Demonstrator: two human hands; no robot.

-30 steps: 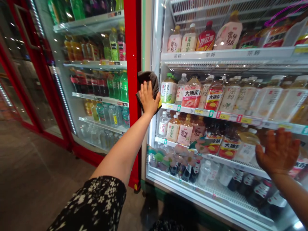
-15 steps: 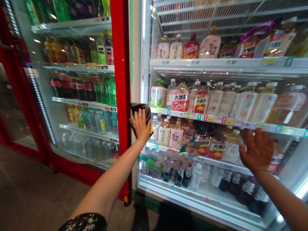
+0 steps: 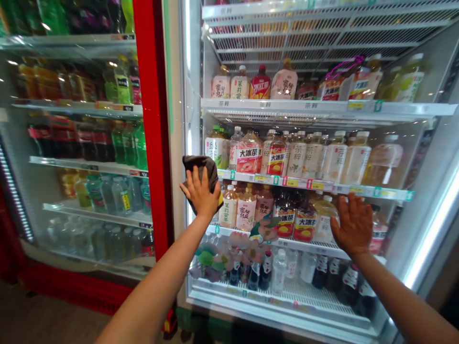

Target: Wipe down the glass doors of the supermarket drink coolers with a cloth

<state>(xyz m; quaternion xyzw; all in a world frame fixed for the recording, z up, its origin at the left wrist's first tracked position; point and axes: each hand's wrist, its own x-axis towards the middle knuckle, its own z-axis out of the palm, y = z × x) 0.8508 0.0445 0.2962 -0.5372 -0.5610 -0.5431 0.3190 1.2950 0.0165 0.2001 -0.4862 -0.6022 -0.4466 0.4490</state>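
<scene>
My left hand (image 3: 200, 192) presses a dark grey cloth (image 3: 201, 168) flat against the glass door (image 3: 394, 224) of a white drinks cooler, near the door's left edge at mid height. Its fingers are spread over the cloth. My right hand (image 3: 353, 223) lies open and flat on the same glass further right, fingers up, holding nothing. Behind the glass stand rows of tea bottles (image 3: 287, 153) on white shelves (image 3: 315, 184).
A red-framed cooler (image 3: 152, 134) with green, red and clear bottles stands to the left. A flower sticker (image 3: 236, 243) is on the lower glass. Dark floor (image 3: 36, 320) lies at the bottom left.
My left hand with the cloth has slid down the glass from the upper shelf level to mid height. The view has swung left, so both hands sit nearer the middle.
</scene>
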